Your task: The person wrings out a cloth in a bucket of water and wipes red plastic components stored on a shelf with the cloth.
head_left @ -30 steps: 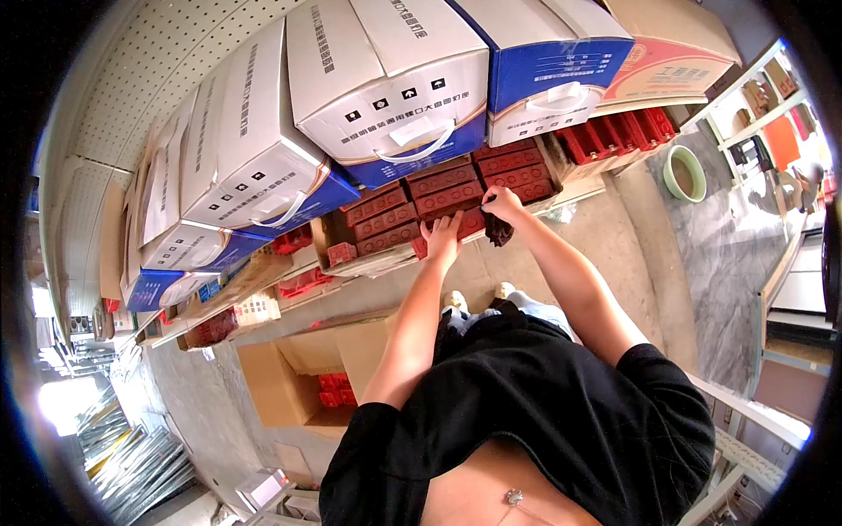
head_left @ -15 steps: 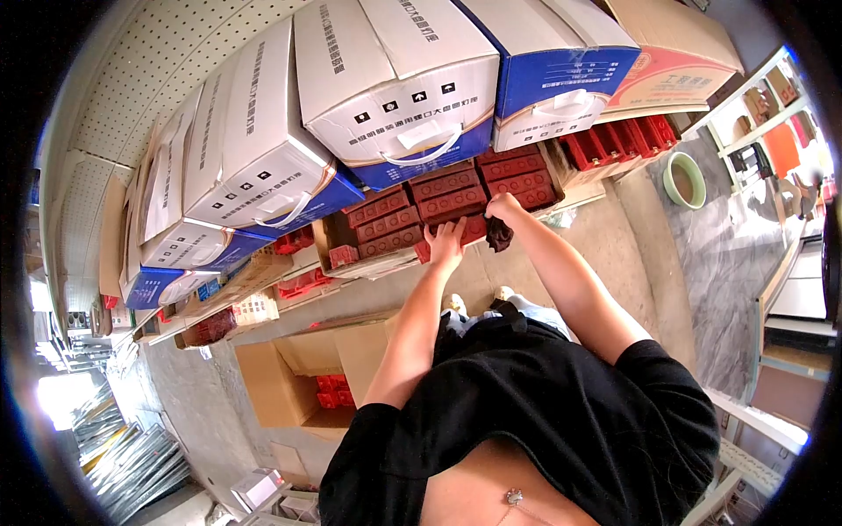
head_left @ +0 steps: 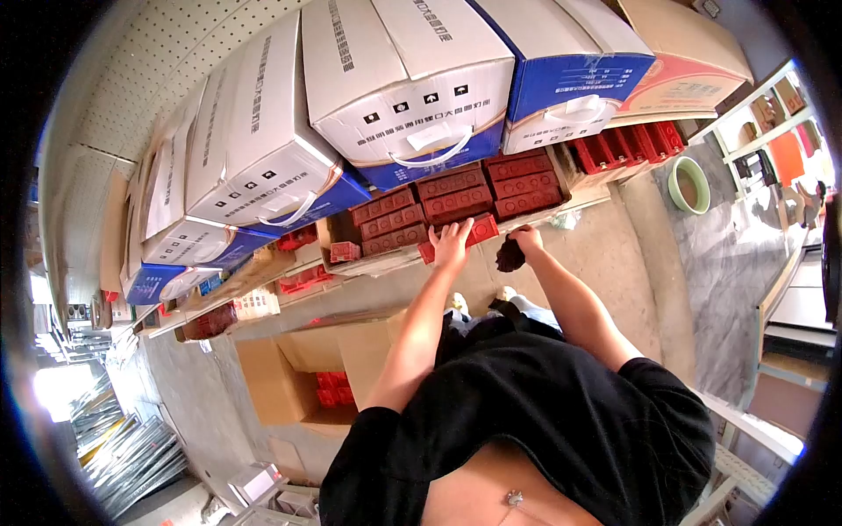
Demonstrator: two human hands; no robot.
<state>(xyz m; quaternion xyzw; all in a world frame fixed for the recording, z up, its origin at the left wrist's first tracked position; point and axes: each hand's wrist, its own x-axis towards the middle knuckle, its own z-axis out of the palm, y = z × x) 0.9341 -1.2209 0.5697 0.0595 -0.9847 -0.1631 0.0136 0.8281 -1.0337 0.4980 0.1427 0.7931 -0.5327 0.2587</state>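
Observation:
My left hand [head_left: 452, 247] is closed on a long red plastic junction box strip [head_left: 482, 230], held at the front edge of an open carton [head_left: 386, 256]. This strip looks brighter than the dusty red strips [head_left: 453, 198] lying in rows behind it. To its right, my right hand [head_left: 526, 238] is bunched round a dark crumpled cloth [head_left: 510, 255], which hangs below the fingers. The cloth is slightly apart from the strip.
White and blue cartons [head_left: 408, 105] stand above the shelf. More red boxes [head_left: 627, 146] fill a carton at right. An open cardboard box [head_left: 263, 377] with red pieces [head_left: 333, 388] sits on the floor; a green basin [head_left: 688, 186] stands at far right.
My right hand has drawn back from the carton with the cloth, toward my body. The red strip in my left hand now shows more and sits tilted at the carton's front edge.

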